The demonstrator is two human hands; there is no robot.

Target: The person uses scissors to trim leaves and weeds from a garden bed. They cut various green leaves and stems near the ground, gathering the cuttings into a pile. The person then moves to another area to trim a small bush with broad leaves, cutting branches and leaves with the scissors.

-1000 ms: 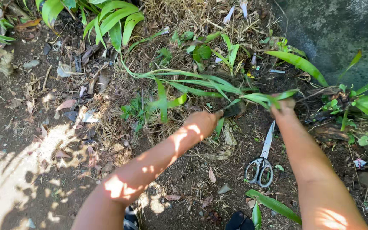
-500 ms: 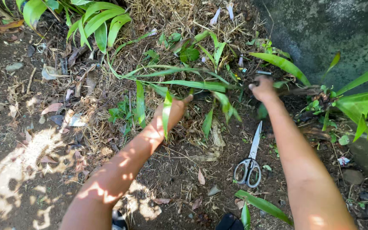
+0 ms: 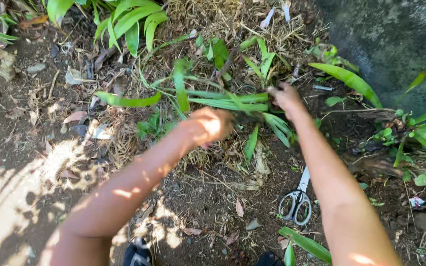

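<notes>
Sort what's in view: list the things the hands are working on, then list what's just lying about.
In hand:
- left hand and right hand, both on the long-leaved plant, holding its leaves above the soil

Lying about:
- scissors on the ground beside the right arm
- dry straw
- grey stones
- broad-leaved plants at top
- rock face at right

Scissors (image 3: pixel 297 202) lie on the soil (image 3: pixel 208 197), right of the leafy plant (image 3: pixel 223 101).

Both hands meet at a clump of long green leaves (image 3: pixel 223 101) over bare soil: the left hand (image 3: pixel 208 125) closed on its stems, the right hand (image 3: pixel 284 96) gripping at three o'clock. Scissors (image 3: pixel 297 202) lie at five o'clock beside the right forearm.
</notes>
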